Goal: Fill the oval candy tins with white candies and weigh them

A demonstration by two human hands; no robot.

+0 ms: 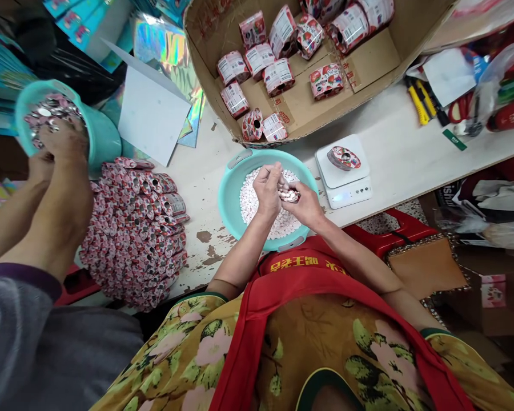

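Over a turquoise basin [225,197] of small white candies [249,200], both my hands meet. In the fingers of my right hand [308,204] is a small open container [289,196] with white candies showing at its top. My left hand [267,189] is closed beside it, fingertips pressed together against or just above the container; what they hold, if anything, is hidden. Right of the basin, a white digital scale [350,191] bears one pink printed oval container [345,158] lying on its plate.
Behind the basin stands a cardboard box [374,63] with several pink containers. To the left are a large stack of such containers [137,234] and a co-worker's hands [64,142] in a turquoise bucket [105,140]. Cutters [420,103] and scissors [460,108] lie at the right.
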